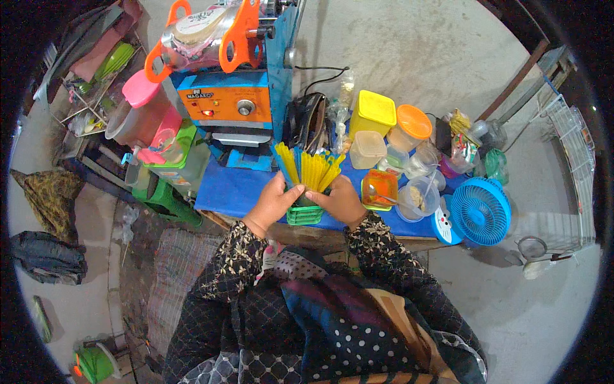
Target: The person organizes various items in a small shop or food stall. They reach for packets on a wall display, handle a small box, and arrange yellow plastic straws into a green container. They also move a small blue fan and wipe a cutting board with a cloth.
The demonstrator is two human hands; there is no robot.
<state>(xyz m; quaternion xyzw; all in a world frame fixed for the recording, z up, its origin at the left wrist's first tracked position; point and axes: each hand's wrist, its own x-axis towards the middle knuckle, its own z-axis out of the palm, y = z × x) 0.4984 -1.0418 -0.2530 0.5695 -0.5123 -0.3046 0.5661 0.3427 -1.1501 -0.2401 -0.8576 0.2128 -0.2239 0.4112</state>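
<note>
A bundle of yellow straws [313, 170], with a few blue ones among them, stands upright at the front of the blue-covered table. Below it is a small green plastic basket [304, 216]; how far the straws reach down into it is hidden by my hands. My left hand [274, 203] closes on the bundle's left side, its thumb lying across the front. From the right, my right hand [340, 203] grips the same bundle, and the two thumbs almost meet. An orange-filled square tub [380, 189] sits just right of my right hand.
A blue and orange cup-sealing machine [224, 99] stands behind my left hand. Lidded tubs, including a yellow one [374, 112], crowd the table's right side. A blue fan [481, 211] is at the right edge. Left of the table are a pink-lidded jug [141, 89] and a green-lidded container [182, 153].
</note>
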